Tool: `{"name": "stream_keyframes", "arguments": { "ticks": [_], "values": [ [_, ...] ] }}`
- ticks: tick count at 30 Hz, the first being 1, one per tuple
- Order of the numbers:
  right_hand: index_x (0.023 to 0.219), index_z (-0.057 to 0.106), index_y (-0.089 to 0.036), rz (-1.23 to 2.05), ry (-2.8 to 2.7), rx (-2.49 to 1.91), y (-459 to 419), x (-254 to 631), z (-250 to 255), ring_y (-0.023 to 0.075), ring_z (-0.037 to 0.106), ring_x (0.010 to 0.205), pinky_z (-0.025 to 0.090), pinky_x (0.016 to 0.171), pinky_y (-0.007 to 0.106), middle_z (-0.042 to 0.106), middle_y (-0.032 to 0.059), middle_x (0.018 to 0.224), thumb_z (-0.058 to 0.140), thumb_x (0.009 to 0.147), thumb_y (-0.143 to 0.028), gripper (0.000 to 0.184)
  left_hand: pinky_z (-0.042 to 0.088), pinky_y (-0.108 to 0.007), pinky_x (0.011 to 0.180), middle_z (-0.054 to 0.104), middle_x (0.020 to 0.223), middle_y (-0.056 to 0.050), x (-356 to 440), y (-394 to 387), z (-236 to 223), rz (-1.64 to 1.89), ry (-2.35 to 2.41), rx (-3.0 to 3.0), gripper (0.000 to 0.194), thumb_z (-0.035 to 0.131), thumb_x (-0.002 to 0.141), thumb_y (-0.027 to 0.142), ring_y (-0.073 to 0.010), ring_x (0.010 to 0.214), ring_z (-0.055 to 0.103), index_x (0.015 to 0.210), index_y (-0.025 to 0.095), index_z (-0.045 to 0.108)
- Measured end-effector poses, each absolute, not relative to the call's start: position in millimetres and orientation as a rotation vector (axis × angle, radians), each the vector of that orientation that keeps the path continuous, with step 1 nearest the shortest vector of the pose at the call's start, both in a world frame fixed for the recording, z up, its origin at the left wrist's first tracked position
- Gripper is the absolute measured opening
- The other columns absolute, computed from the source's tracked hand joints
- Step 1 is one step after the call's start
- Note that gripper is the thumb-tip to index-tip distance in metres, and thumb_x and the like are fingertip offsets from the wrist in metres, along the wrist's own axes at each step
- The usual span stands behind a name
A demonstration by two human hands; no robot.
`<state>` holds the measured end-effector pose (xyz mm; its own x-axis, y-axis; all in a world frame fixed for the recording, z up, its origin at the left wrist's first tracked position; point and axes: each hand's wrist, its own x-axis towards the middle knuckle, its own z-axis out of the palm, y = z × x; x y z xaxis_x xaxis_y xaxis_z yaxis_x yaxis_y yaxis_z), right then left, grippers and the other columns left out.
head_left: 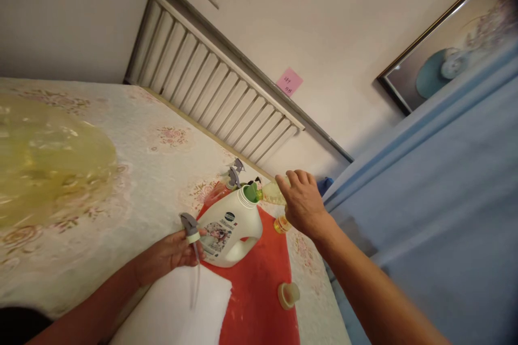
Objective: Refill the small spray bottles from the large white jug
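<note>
My right hand (303,202) is wrapped round a clear bottle (273,193) of pale yellowish liquid. The bottle is tipped on its side, its neck at the green spout in the mouth of a white detergent jug (231,226). Whether liquid is flowing I cannot tell. My left hand (180,250) holds a grey spray trigger head (189,226) with a white collar, its thin clear tube hanging down. The left fingertips are close against the jug's lower side; contact is unclear. The jug, bearing a printed label and a side handle, stands on a red sheet (259,302).
A cap (288,295) and a small yellow-labelled container (281,224) are at the sheet's right. Spray bottles with grey triggers (233,177) stand behind the jug. White paper (178,307) lies in front; a yellow plastic bag (52,161) is left. A radiator (218,86) borders the table's far edge.
</note>
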<state>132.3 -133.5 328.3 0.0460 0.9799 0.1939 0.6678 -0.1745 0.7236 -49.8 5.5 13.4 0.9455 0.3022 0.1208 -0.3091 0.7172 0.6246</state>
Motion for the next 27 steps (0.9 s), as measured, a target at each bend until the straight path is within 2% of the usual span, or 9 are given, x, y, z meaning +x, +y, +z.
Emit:
{"name": "stream_keyframes", "arguments": {
  "ticks": [7,15,18,23,24,27],
  "values": [
    [0.136,0.054,-0.014,0.920,1.679,2.003,-140,144,318,0.0331,0.046,0.112,0.033,0.096,0.044,0.059,0.0184,0.123,0.060,0.074,-0.011,0.062,0.055,-0.032,0.081,0.072,0.096,-0.009,-66,-5,14,0.367,0.069,0.669,0.040,0.076,0.084,0.033,-0.0224,0.095,0.069,0.121,0.018,0.068],
    [0.135,0.054,-0.015,0.642,1.900,2.661,-181,176,263,0.0311,0.052,0.113,0.044,0.097,0.044,0.062,0.0144,0.124,0.068,0.073,-0.023,0.065,0.057,-0.031,0.082,0.075,0.097,-0.011,-93,-38,26,0.486,0.279,0.669,0.037,0.077,0.083,0.033,-0.0215,0.094,0.071,0.116,0.016,0.070],
    [0.133,0.054,-0.017,0.557,2.074,2.851,-208,174,231,0.0300,0.056,0.112,0.046,0.099,0.046,0.064,0.0122,0.122,0.069,0.073,-0.024,0.063,0.057,-0.032,0.082,0.076,0.097,-0.012,-100,-51,50,0.508,0.312,0.725,0.036,0.076,0.085,0.033,-0.0225,0.094,0.071,0.116,0.015,0.070],
    [0.113,0.064,-0.024,0.356,2.215,3.033,-246,149,179,0.0279,0.067,0.097,0.052,0.086,0.043,0.071,0.0061,0.107,0.066,0.075,-0.023,0.039,0.057,-0.033,0.082,0.076,0.095,-0.012,-97,-72,113,0.577,0.269,0.785,0.038,0.075,0.086,0.032,-0.0228,0.093,0.072,0.119,0.014,0.068],
    [0.110,0.066,-0.024,0.382,2.183,3.089,-251,144,167,0.0290,0.067,0.096,0.053,0.086,0.045,0.072,0.0066,0.105,0.067,0.072,-0.023,0.038,0.057,-0.033,0.081,0.076,0.096,-0.012,-94,-76,124,0.600,0.247,0.798,0.038,0.074,0.087,0.033,-0.0227,0.092,0.072,0.119,0.014,0.068],
    [0.116,0.064,-0.019,0.472,2.161,3.210,-264,133,135,0.0309,0.068,0.099,0.054,0.088,0.047,0.073,0.0101,0.110,0.073,0.066,-0.028,0.052,0.058,-0.034,0.082,0.076,0.094,-0.011,-83,-88,153,0.675,0.192,0.845,0.039,0.075,0.086,0.035,-0.0225,0.091,0.072,0.118,0.014,0.068]
  ]
}}
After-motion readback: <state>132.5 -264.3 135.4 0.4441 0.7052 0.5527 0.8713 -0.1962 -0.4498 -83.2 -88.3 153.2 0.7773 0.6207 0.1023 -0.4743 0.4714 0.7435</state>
